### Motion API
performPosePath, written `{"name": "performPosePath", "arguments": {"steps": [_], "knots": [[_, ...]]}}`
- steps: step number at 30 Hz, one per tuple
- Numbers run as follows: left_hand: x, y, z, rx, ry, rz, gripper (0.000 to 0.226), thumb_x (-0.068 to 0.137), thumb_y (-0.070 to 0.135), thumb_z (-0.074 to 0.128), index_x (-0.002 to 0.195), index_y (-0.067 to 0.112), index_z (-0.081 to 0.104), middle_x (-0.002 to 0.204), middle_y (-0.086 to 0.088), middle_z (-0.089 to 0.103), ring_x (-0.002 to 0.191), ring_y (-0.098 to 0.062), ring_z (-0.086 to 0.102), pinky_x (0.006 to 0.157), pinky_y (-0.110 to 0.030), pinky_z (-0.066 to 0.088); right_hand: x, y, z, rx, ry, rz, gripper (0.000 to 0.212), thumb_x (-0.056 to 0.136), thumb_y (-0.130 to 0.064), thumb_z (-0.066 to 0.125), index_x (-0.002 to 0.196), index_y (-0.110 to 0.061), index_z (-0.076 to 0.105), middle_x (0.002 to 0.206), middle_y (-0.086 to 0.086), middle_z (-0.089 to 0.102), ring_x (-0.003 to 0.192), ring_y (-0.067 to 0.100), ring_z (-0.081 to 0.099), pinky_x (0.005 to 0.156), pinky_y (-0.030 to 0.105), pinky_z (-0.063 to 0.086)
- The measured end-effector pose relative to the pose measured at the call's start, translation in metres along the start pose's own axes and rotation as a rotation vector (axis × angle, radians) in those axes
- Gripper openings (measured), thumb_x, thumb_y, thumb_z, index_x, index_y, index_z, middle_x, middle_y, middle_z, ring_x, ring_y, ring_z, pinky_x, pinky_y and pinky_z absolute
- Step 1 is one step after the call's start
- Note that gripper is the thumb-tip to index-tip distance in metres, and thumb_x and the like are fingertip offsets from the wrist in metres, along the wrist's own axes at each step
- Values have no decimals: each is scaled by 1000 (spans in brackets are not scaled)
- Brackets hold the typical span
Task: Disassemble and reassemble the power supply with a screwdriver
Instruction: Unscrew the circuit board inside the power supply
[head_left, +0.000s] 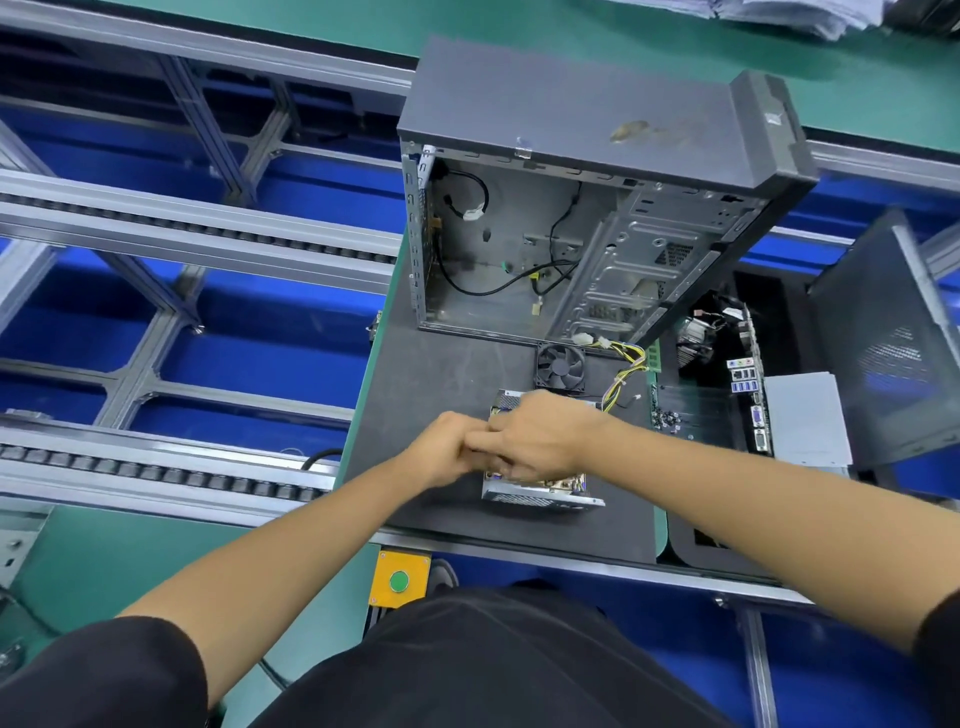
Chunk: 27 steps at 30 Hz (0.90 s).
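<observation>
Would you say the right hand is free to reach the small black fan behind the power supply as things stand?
Probably yes. The fan sits just beyond the power supply, on open mat, with nothing between it and the right hand. That hand is busy on the supply beside the left hand.

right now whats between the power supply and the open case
In the head view, a small black fan lies on the dark mat between the power supply and the case.
</observation>
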<state>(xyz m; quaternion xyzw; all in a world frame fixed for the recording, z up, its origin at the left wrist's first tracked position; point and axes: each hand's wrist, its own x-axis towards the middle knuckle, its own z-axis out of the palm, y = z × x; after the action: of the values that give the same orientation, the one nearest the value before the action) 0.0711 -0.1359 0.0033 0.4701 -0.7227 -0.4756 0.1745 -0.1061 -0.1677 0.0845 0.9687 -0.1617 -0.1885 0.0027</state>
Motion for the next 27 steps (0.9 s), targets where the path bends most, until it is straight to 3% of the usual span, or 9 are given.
{"name": "performPosePath", "arguments": {"steps": [3, 5, 8, 11, 13, 16, 19, 24, 27], "knots": [[2, 4, -7, 5, -59, 1, 8, 85, 8, 79, 91, 13, 78, 85, 4, 76, 81, 4, 63, 76, -25, 52, 5, 8, -7, 28, -80, -83, 12, 102, -28, 41, 111, -21, 40, 96, 4, 65, 57, 29, 48, 51, 34, 35], [2, 3, -11, -60, -57, -12, 15, 81, 4, 82, 85, 17, 76, 85, -1, 77, 78, 1, 65, 74, -26, 50, 8, 3, -3, 136, -86, 48, 15, 100, -28, 44, 113, -20, 41, 96, 7, 67, 65, 31, 55, 55, 35, 33], [0, 2, -6, -89, -1, -80, 29, 64, 18, 95, 81, 24, 72, 82, 5, 76, 79, -9, 70, 73, -27, 54, 10, -13, 7, 252, -30, 323, 26, 97, -28, 51, 117, -15, 40, 86, 12, 65, 77, 37, 65, 56, 36, 32], [3, -1, 3, -35, 75, -98, 25, 70, 13, 90, 77, 24, 68, 72, 17, 69, 66, 6, 61, 66, -23, 45, 11, -22, 10, 445, -39, 480, 20, 95, -26, 49, 103, -18, 33, 68, 4, 46, 80, 39, 64, 57, 37, 30], [3, -2, 0, -56, 21, -86, 22, 75, 8, 85, 81, 24, 71, 74, 18, 70, 68, 10, 61, 69, -22, 46, 9, -15, 6, 395, -49, 402, 22, 95, -34, 47, 105, -20, 34, 74, 5, 54, 79, 37, 65, 58, 37, 32], [1, -1, -9, -33, -61, -16, 15, 81, 6, 81, 87, 19, 76, 84, 5, 76, 77, 5, 64, 72, -21, 50, 7, 3, -5, 95, -34, 25, 24, 98, -38, 43, 116, -21, 43, 95, 5, 66, 66, 33, 59, 53, 34, 35], [-1, 0, -10, -16, -95, -6, 35, 85, 4, 76, 81, 39, 70, 77, 23, 73, 75, 11, 65, 70, -11, 47, 9, 6, -6, -6, -70, -151, 14, 101, -32, 41, 112, -24, 43, 97, 3, 67, 65, 33, 57, 54, 35, 33], [-2, -3, 1, -42, 41, -59, 26, 70, 17, 91, 89, 15, 74, 82, 11, 73, 76, -5, 66, 72, -28, 51, 10, -16, 12, 313, -7, 377, 23, 94, -27, 50, 115, -21, 41, 81, 11, 61, 78, 38, 64, 54, 36, 27], [-2, -8, 8, -3, 94, -30, 14, 78, 8, 82, 87, 3, 73, 80, 1, 71, 69, 1, 60, 70, -25, 44, 11, -24, 15, 362, -28, 466, 22, 93, -30, 50, 108, -19, 37, 73, 6, 53, 77, 37, 65, 53, 37, 28]]}}
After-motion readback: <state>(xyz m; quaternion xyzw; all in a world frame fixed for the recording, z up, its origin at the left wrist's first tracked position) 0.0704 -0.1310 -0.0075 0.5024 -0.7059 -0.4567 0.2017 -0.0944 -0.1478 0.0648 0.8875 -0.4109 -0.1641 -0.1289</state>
